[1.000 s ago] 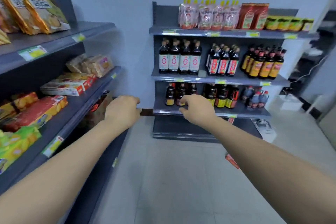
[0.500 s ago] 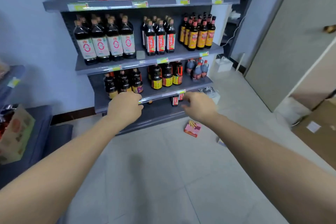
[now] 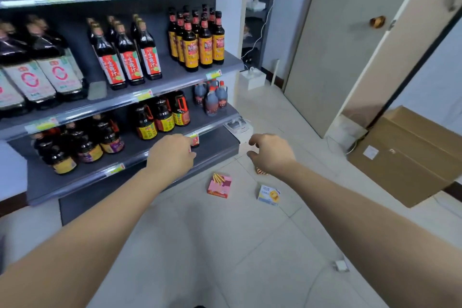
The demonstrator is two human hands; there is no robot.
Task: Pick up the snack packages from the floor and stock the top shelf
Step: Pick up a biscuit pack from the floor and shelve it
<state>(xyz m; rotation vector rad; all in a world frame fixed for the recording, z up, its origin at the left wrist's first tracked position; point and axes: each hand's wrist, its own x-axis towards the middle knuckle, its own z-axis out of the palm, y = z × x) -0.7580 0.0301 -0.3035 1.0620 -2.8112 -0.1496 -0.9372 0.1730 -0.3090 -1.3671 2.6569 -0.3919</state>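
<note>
Floor (image 3: 225,245) check: nothing held.
Pink box (image 3: 219,185) (stick print) lies flat, long axis roughly toward shelf (image 3: 217,142); blue-yellow box (image 3: 268,195) tilts rightward; left hand (image 3: 171,156), right hand (image 3: 272,154) loosely curled, empty.

Shop: price-tagged shelves (image 3: 175,87) of sauce bottles (image 3: 197,42).

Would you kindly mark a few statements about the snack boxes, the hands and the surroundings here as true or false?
1. A pink snack box lies on the floor. True.
2. The right hand grips the blue-and-yellow snack box. False: the hand holds nothing, and that box lies on the floor, apart from it.
3. The left hand holds a sauce bottle. False: it holds nothing, and its fingers are loosely curled.
4. A cardboard box sits on the floor at the right. True.
</note>
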